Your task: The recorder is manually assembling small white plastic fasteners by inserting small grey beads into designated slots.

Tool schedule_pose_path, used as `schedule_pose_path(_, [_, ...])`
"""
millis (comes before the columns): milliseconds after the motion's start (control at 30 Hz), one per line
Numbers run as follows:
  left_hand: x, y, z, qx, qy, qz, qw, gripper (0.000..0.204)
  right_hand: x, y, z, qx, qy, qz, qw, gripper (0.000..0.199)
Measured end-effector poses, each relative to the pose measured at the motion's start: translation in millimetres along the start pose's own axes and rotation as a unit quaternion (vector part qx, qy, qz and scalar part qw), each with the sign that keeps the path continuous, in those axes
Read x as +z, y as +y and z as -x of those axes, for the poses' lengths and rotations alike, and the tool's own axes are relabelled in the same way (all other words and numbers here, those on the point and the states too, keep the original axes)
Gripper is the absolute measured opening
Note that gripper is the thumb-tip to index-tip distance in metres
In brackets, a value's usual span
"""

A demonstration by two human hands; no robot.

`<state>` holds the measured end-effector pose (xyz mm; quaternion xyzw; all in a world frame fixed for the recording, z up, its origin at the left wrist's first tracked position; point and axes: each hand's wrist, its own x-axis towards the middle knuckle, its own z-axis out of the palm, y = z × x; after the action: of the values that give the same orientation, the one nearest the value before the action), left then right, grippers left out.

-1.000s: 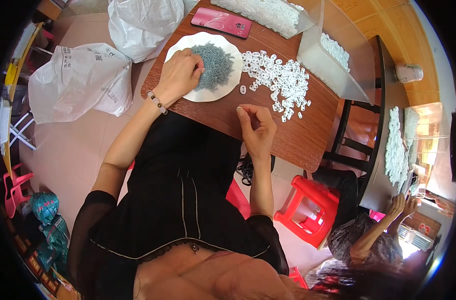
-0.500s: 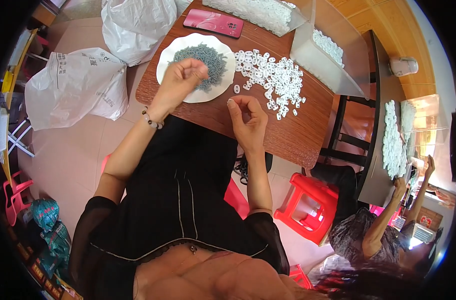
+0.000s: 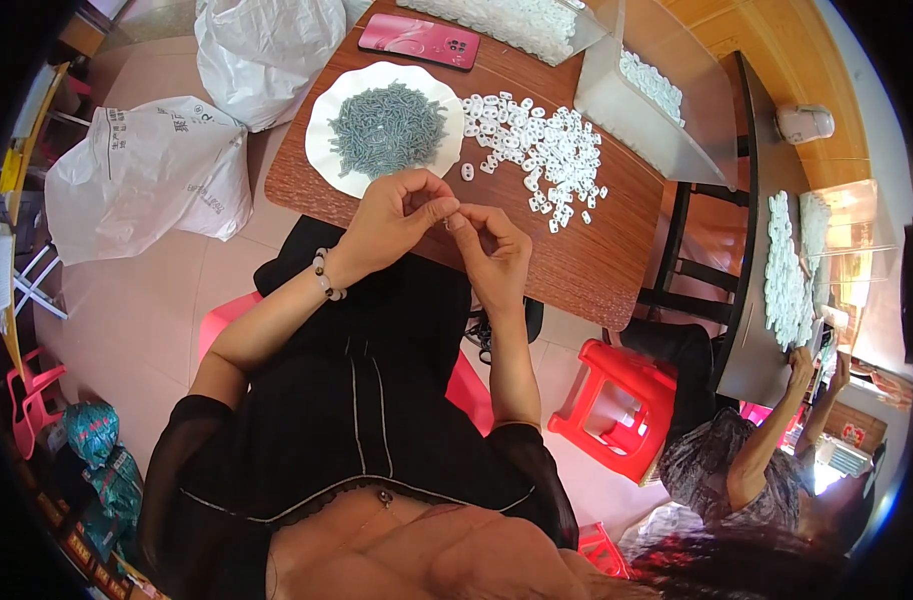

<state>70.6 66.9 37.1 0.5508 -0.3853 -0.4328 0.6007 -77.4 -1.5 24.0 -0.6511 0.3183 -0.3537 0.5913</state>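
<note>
Over the table's near edge, my two hands meet with their fingertips pinched together. My left hand [image 3: 394, 222], with a beaded bracelet at the wrist, is closed at thumb and forefinger; whatever is in that pinch is too small to make out. Thumb and forefinger of my right hand [image 3: 496, 258] are closed on a tiny white piece, mostly hidden by the fingers. Just beyond my left hand stands a white scalloped plate [image 3: 320, 130] heaped with small grey-blue rods [image 3: 388, 128]. Right of the plate lies a loose spread of small white plastic pieces with holes [image 3: 556, 150].
A pink phone [image 3: 418, 41] lies at the table's [image 3: 586, 265] far side. Bins of white pieces [image 3: 631, 125] stand at its far right. White sacks [image 3: 146, 180] sit on the floor at left, a red stool [image 3: 616, 412] at right. Another person's arms [image 3: 771, 425] reach over a dark table.
My left hand has come off the grey rods toward me and now meets my right hand at the fingertips. At right, the other person's raised hand has lowered.
</note>
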Motion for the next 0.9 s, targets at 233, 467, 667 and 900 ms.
schedule_pose_path(233, [5.4,-5.8,3.8,-0.001,0.024,-0.016,1.0,0.012,-5.1,-4.6,1.9,-0.003,-0.005,0.025,1.0,0.01])
schedule_pose_path(467, [5.1,-3.1,5.2,-0.051,-0.009,0.028,0.998,0.017,-10.8,-1.5,2.7,0.026,-0.01,-0.019,0.999,0.008])
schedule_pose_path(667, [7.1,-8.7,7.5,-0.032,-0.002,0.034,0.999,0.017,-11.5,0.1,2.5,0.025,-0.019,-0.028,0.999,0.009])
schedule_pose_path(900, [8.2,-8.9,8.8,0.027,0.006,-0.007,1.0,0.016,-13.8,2.4,3.9,0.038,-0.024,-0.035,0.998,0.009])
